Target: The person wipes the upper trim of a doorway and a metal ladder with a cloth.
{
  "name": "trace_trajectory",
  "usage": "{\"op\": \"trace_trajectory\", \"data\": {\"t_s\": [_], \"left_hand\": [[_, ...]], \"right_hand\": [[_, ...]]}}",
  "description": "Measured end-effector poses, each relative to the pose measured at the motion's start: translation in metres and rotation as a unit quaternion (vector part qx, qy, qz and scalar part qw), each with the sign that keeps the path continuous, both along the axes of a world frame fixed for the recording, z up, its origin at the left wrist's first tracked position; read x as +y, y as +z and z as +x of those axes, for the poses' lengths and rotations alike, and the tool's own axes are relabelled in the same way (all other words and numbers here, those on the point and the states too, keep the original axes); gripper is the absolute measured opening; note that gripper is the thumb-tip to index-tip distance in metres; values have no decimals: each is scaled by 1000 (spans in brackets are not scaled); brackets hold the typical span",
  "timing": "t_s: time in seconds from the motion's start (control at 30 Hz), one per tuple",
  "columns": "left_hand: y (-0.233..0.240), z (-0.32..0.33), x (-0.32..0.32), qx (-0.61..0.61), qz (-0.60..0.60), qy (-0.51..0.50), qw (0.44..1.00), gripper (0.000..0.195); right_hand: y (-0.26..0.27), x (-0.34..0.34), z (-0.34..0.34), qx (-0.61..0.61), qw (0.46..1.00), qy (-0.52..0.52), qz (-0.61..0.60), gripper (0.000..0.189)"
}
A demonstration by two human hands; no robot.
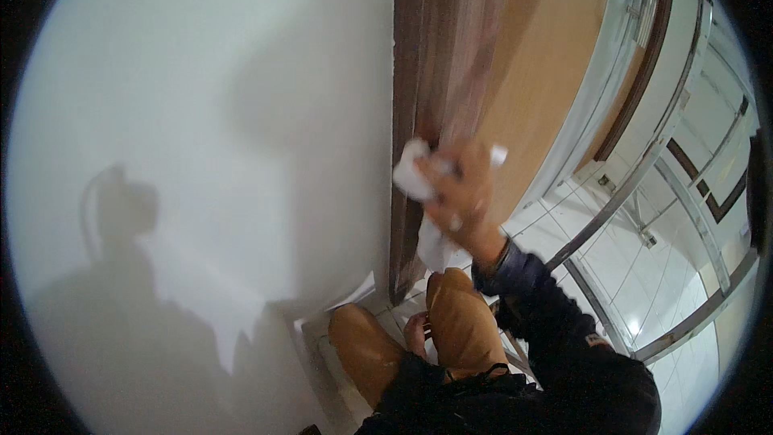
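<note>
A crumpled white cloth [413, 172] is gripped in my right hand [462, 184], which is blurred. The hand and cloth are in front of the dark brown wooden door frame [423, 60], beside its edge with the white wall. More white material [435, 244] hangs below the hand, and a small white end sticks out on its right side. Whether the cloth touches the wood is not clear. Between my knees in brown trousers [465, 326] a bit of skin [416, 333] shows; I cannot tell whether it is my left hand or a foot.
A white wall [181, 103] with shadows on it fills the left. A light wooden door panel [543, 72] adjoins the dark frame. To the right, a metal frame with curved-looking rails [628, 187] stands on the white tiled floor [628, 278].
</note>
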State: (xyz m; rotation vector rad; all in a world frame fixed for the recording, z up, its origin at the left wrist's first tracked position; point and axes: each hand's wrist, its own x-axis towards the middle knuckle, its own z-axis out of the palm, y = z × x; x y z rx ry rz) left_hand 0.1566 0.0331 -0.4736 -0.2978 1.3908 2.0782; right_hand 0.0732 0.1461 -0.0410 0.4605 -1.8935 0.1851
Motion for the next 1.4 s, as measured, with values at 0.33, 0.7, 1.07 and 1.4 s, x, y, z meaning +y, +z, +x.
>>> {"op": "trace_trajectory", "data": {"t_s": [0.33, 0.7, 1.07, 1.4], "left_hand": [[-17, -7, -6, -37, 55, 22, 998, 41], [-17, 1, -10, 24, 81, 61, 995, 49], [9, -1, -5, -51, 78, 57, 994, 44], [-2, -10, -5, 77, 29, 55, 995, 34]], "right_hand": [[-51, -6, 6, -86, 996, 36, 7, 57], [192, -15, -31, 213, 976, -9, 48, 56], [159, -6, -29, 171, 985, 0, 28, 50], [-102, -17, 40, -231, 954, 87, -171, 53]]}}
